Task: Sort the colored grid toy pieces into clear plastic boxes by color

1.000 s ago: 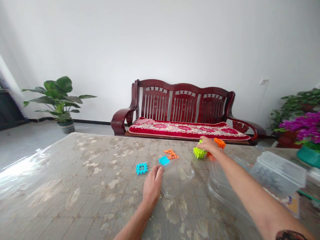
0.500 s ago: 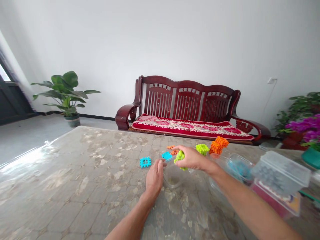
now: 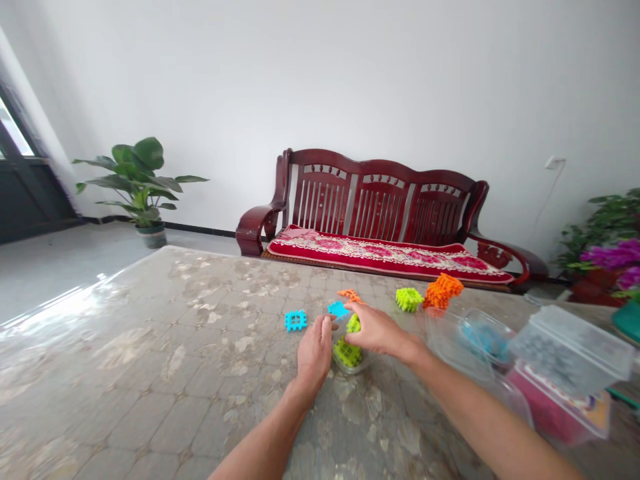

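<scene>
A small clear plastic container (image 3: 352, 369) stands on the table between my hands. My left hand (image 3: 315, 348) is curved against its left side, with the thumb near the rim. My right hand (image 3: 379, 329) reaches over the container from the right, its fingers closed on a lime-green building block (image 3: 353, 324). Lower down, a green latticed block (image 3: 347, 353) shows inside the container; whether the two pieces are joined I cannot tell. Just beyond my fingers lie a flat blue block (image 3: 338, 309) and flat orange blocks (image 3: 349, 294), partly covered by the right hand.
A blue square block (image 3: 295, 321) lies left of my left hand. Behind my right wrist sit a green block cluster (image 3: 409, 299) and an orange block cluster (image 3: 443, 291). Clear lids and a box of blue pieces (image 3: 485, 337) are at right, beside stacked plastic boxes (image 3: 573, 347).
The green blocks in my right hand have gone down into the clear container. My left hand stays at the container's side. The camera view has shifted slightly.
</scene>
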Demonstrator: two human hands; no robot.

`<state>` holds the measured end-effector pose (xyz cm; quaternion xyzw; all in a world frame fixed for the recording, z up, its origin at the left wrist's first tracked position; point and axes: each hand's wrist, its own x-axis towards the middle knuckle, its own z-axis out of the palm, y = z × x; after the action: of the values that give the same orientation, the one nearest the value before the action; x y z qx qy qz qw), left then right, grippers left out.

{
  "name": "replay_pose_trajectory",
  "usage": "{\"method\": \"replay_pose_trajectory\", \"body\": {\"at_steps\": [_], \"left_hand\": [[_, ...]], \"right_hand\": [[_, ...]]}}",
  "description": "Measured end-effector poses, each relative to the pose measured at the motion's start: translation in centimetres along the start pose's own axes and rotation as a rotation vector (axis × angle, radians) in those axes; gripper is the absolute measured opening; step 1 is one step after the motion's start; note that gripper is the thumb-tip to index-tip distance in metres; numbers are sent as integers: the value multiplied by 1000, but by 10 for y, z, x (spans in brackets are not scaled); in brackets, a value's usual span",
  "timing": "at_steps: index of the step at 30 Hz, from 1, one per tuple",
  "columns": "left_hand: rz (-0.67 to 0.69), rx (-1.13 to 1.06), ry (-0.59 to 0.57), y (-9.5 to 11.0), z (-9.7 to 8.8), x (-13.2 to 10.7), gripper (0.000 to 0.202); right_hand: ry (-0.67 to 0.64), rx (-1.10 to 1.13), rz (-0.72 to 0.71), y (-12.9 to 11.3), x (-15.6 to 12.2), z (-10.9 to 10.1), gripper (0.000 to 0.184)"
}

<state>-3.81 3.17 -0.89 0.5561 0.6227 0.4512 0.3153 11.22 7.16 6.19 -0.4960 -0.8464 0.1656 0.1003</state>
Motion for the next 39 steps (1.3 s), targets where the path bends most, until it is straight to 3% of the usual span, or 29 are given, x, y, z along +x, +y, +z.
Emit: {"method": "replay_pose_trajectory", "body": {"at_steps": [10,16,24,39], "left_hand": [[22,45,5,-4,2,2,43],[12,58,-1,-2,1,1,42],[6,82,-7,0,2,2,42],[-1,149,-24,1,2,2,37]], "right_hand": [[-8,-48,-4,16,-3,-1,64],[67,-180,33,22,-5,-7,60],[35,-270,-3,26,-11,-11,56],[16,-386,26,28,-10,-6,24]]}}
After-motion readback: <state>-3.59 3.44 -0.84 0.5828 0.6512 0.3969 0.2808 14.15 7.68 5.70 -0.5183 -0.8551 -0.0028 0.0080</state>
